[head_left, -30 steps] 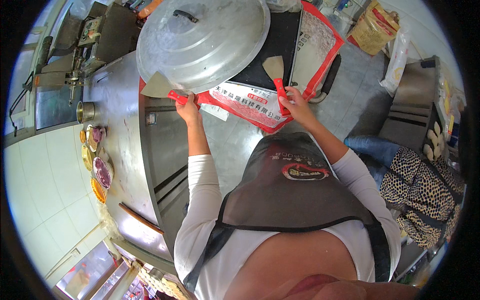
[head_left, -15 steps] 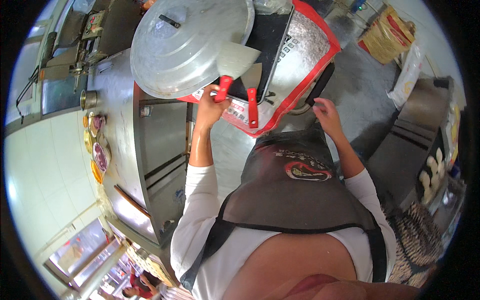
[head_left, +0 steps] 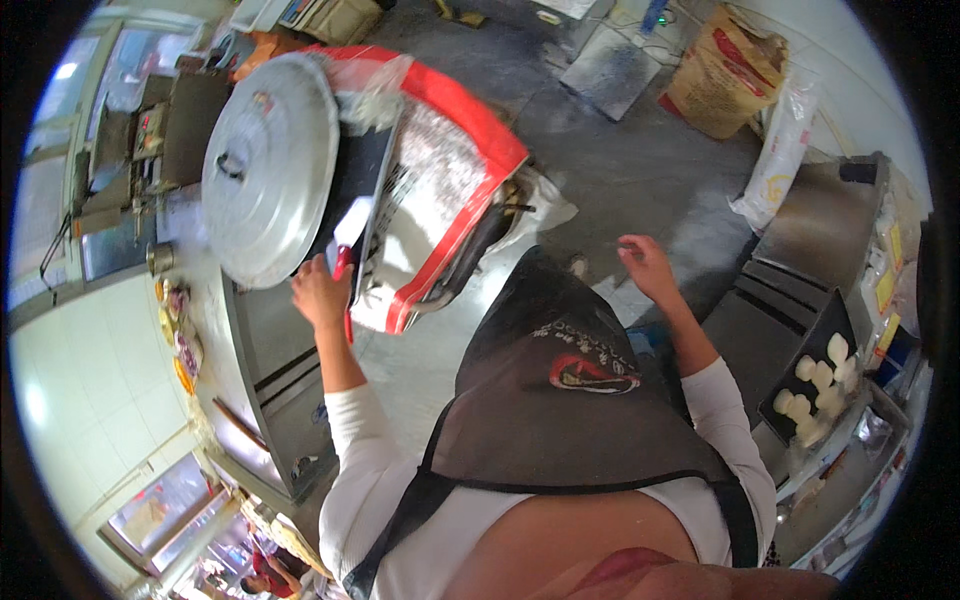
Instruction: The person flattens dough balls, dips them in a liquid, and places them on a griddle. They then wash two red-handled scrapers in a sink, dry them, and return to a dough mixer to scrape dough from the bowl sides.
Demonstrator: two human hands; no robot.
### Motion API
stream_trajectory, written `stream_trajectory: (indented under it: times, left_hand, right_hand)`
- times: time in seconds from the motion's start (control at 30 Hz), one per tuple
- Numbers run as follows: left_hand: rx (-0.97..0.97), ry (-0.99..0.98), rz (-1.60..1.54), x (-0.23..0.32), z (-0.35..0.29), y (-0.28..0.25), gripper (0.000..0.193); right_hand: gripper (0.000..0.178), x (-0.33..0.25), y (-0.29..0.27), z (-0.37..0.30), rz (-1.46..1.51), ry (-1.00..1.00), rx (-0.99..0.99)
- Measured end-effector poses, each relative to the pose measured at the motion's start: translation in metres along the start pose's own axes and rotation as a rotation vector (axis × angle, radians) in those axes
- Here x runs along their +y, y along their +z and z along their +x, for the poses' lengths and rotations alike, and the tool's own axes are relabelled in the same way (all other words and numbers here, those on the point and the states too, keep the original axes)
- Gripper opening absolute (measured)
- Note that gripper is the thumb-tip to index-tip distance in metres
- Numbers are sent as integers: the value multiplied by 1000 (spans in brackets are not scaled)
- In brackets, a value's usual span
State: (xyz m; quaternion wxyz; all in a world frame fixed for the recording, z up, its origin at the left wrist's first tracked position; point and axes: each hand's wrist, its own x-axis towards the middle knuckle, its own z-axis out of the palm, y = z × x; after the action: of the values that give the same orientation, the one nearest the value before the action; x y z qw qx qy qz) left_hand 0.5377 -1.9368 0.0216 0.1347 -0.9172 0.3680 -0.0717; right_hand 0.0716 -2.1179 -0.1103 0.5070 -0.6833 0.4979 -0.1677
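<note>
My left hand [head_left: 322, 294] is at the near edge of a black tray [head_left: 362, 165], by the rim of a large round metal lid [head_left: 275, 170]. Its fingers look apart. Right beside them is the red handle of a scraper [head_left: 343, 262], its pale blade over the tray. A second red handle [head_left: 348, 325] shows below, partly behind the hand. Tray and lid rest on a red-and-white printed sack cover [head_left: 425, 190]. My right hand [head_left: 647, 266] hangs in the air to the right, fingers loosely bent and apart, holding nothing.
A steel counter [head_left: 215, 340] with small bowls of food [head_left: 185, 345] runs along the left. To the right, a black tray of pale dough pieces [head_left: 820, 385] stands beside a dark metal cabinet [head_left: 815, 225]. A brown paper sack [head_left: 725, 75] stands at the back right.
The view has shifted, and lid, tray and cover now appear farther left. The scraper that my left hand gripped is now low by the tray. My right hand has come away from the cover's edge.
</note>
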Motion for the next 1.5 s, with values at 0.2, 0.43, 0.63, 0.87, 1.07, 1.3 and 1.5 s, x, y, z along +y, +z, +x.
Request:
stream_trajectory:
  times: [0.2, 0.43, 0.63, 0.87, 1.07, 1.3, 1.5]
  left_hand:
    - [141, 281, -669, 127, 38, -64, 30]
    - [53, 500, -1058, 289, 128, -71, 25]
    - [-155, 373, -1069, 324, 185, -92, 21]
    - [-111, -31, -1042, 314, 226, -88, 13]
    - [-122, -201, -1043, 346, 303, -30, 8]
    - [-421, -141, -1098, 390, 513, -47, 10]
    - [-577, -40, -1117, 423, 654, -37, 11]
  right_hand:
    - [27, -22, -25, 115, 186, 47, -258]
    - [23, -2, -93, 292, 347, 274, -277]
    - [19, 42, -124, 481, 664, 562, -155]
    - [28, 42, -109, 715, 580, 557, 110]
    - [23, 150, -98, 879, -419, 204, 107]
    - [17, 216, -101, 931, 236, 888, 306]
    - [17, 186, -138, 901, -243, 786, 15]
